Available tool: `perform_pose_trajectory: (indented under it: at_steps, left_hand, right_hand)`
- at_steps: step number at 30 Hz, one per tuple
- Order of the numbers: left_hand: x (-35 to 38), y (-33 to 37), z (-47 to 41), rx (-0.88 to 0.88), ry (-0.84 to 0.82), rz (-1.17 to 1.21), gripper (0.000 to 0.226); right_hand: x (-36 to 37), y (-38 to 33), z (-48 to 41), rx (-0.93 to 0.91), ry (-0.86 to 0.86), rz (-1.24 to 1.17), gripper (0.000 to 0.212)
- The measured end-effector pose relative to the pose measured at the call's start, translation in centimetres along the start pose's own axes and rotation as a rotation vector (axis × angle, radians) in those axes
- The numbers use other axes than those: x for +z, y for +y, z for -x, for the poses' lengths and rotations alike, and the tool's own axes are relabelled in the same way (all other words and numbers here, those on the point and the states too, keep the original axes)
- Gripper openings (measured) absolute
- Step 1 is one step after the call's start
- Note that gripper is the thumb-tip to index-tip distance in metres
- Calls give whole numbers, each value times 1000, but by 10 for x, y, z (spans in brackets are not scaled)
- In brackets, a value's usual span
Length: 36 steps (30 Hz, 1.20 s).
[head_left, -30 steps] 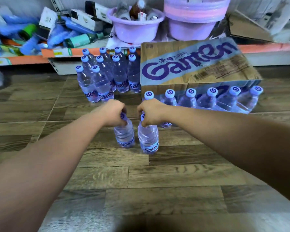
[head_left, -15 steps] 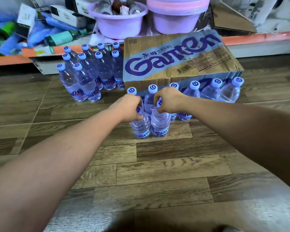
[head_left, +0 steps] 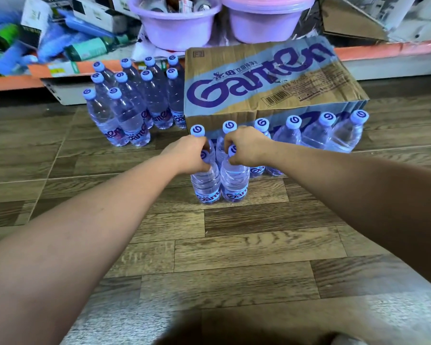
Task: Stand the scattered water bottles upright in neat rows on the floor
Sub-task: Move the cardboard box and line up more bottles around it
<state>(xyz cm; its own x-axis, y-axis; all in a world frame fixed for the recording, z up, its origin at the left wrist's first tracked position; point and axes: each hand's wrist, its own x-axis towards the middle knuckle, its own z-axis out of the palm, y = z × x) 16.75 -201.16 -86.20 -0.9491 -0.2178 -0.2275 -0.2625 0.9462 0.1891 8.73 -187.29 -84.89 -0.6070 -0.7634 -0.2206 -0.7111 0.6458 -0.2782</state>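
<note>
Both hands have carried their bottles forward to the row (head_left: 294, 133) fronting the carton (head_left: 259, 83). Left hand (head_left: 192, 155) and right hand (head_left: 246, 148), fingers curled round the necks, hold the left bottle (head_left: 205, 185) and right bottle (head_left: 235, 185) upright and touching on the floor (head_left: 234, 245), at 6 o'clock of the row's left end. A block (head_left: 135, 115) stands at 10 o'clock. Judged: second row begun, release pending; no fallen bottles visible.

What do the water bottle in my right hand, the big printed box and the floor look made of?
Clear water bottle: thin glossy plastic, see-through and ribbed. Big brown printed box: matte cardboard, its front edge creased. Grey-brown floor: wood-grain planks with slight sheen, maybe vinyl or laminate.
</note>
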Motion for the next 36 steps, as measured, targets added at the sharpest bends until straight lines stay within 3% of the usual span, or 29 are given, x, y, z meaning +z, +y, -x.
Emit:
perform_pose_trajectory:
  at_steps: [8,13,16,24,29,36]
  left_hand:
    - [1,-8,0,-3,5,64,38]
    - [-10,-35,7,-66,117,26,40]
    - [-18,-65,10,-149,173,40,40]
    - [-48,-169,14,-356,299,189,44]
    - [-53,-230,2,-357,280,81,41]
    - [-58,-283,-36,-283,254,43,65]
  right_hand:
    - [0,-3,3,13,-88,152,37]
    - [-2,-14,-5,1,283,205,29]
    - [-3,-30,-21,-46,377,222,29]
    - [2,-101,-96,-181,313,185,30]
    - [4,-145,-165,-179,236,189,38]
    - [14,-181,-240,-185,119,224,70]
